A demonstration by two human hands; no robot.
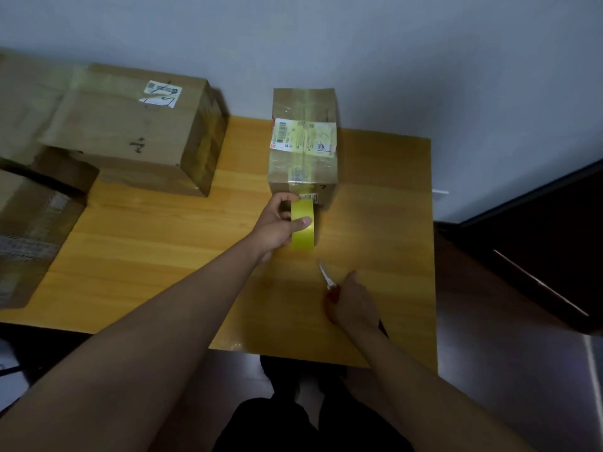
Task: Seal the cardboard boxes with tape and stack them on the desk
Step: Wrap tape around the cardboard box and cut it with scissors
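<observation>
A small cardboard box (303, 141) with shipping labels and glossy tape on its top stands at the back middle of the wooden desk (163, 256). My left hand (277, 226) grips a yellow tape roll (303, 228) held against the box's near face. To the right and nearer, my right hand (352, 301) holds a red-handled knife (326, 277) with its blade pointing up toward the roll. A large cardboard box (130, 125) sits on top of other boxes at the back left.
More cardboard boxes (29, 230) crowd the desk's left edge. A grey wall stands directly behind the desk. A dark cabinet (538, 243) is at the right, across a strip of floor. My legs show below the desk's front edge.
</observation>
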